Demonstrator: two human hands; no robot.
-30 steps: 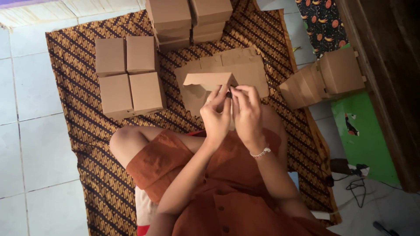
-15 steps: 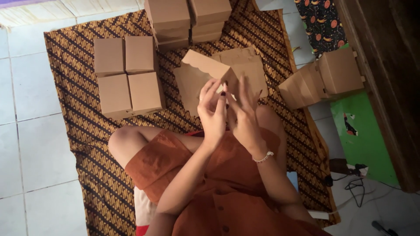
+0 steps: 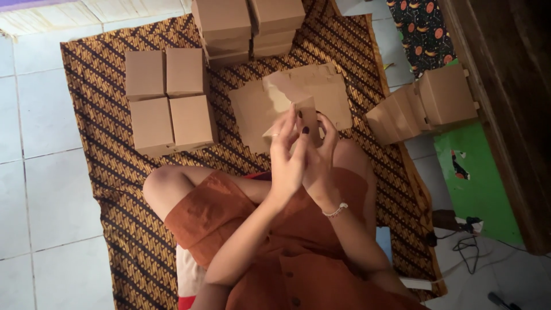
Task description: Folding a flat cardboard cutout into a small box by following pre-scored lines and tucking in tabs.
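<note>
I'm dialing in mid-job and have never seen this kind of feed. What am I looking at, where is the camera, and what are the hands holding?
No machine here: a person sits on a patterned cloth on a tiled floor. The one camera is worn on the head and looks down. The left hand and right hand together hold a brown cardboard piece, partly folded. Beneath it lies a pile of flat cardboard blanks. To the left stand four folded boxes; more stacked boxes sit at the top.

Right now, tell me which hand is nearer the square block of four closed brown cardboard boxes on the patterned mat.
Left. The left hand is just right of the four-box block, apart from it; the right hand sits farther right, beyond the left.
</note>
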